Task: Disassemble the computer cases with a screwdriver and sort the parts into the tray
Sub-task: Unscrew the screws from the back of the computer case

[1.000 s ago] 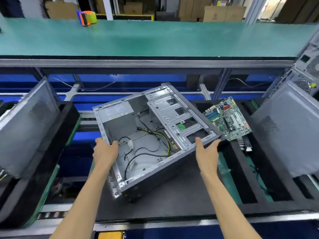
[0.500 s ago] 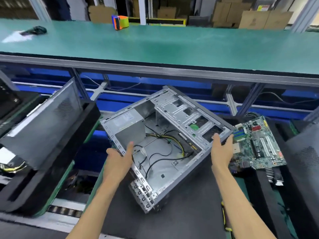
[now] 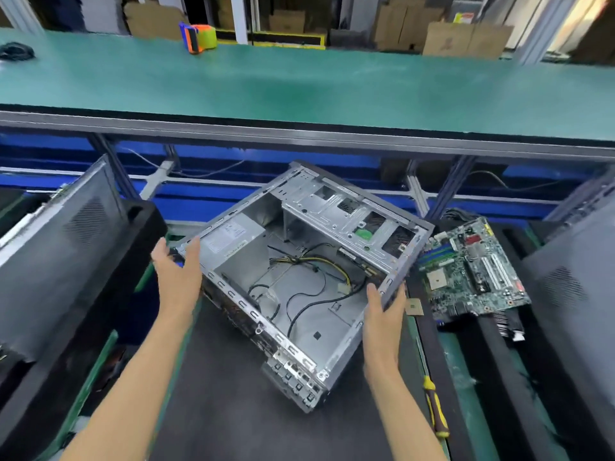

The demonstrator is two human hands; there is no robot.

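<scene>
One open computer case (image 3: 299, 277), tilted, centre of view. Two hands on it: left hand (image 3: 178, 274) at its left rim, right hand (image 3: 382, 314) at its right rim. One power supply box (image 3: 233, 244) inside the case, at its left end. One motherboard (image 3: 472, 271) just right of the case. One small square chip (image 3: 413, 307) between case and motherboard. One yellow-handled screwdriver (image 3: 434, 407) right of the case, nearer the viewer. Two grey side panels: one (image 3: 56, 247) left of the case, one (image 3: 572, 281) right of it. One green bench (image 3: 299, 84) beyond the case. One orange-and-green tape dispenser (image 3: 198, 37) on that bench. Several cardboard boxes (image 3: 466, 39) behind, number unclear.
</scene>
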